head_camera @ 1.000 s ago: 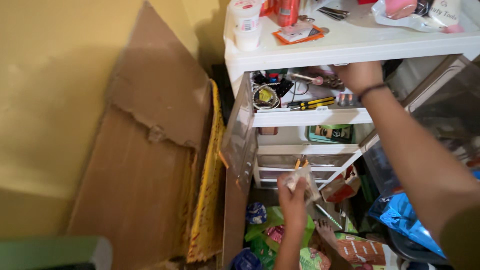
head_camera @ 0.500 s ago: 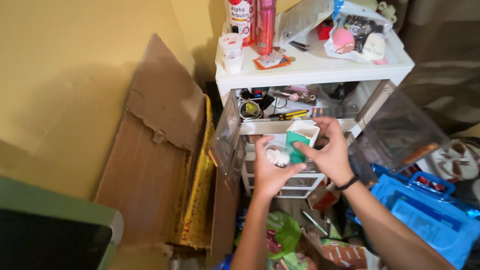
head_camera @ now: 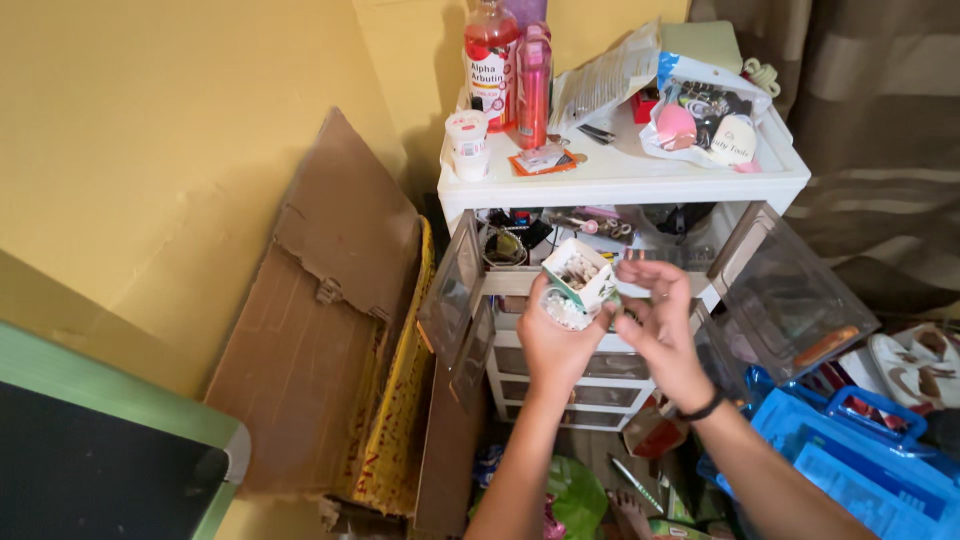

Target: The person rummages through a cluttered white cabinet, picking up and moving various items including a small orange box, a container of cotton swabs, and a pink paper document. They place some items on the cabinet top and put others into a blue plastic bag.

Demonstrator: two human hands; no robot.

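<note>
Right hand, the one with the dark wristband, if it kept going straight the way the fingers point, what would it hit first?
The right hand points up and left at the small green and white open box in the left hand; it would probably meet that box first. Depth is uncertain.

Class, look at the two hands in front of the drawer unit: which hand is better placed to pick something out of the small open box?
Probably the right hand: it looks free beside the small open box, while the left hand grips it.

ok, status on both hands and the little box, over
Left hand grips small green-and-white open carton plus a small clear cup of white bits. Right hand open beside the carton, fingers spread. White plastic drawer unit behind, doors open.
</note>
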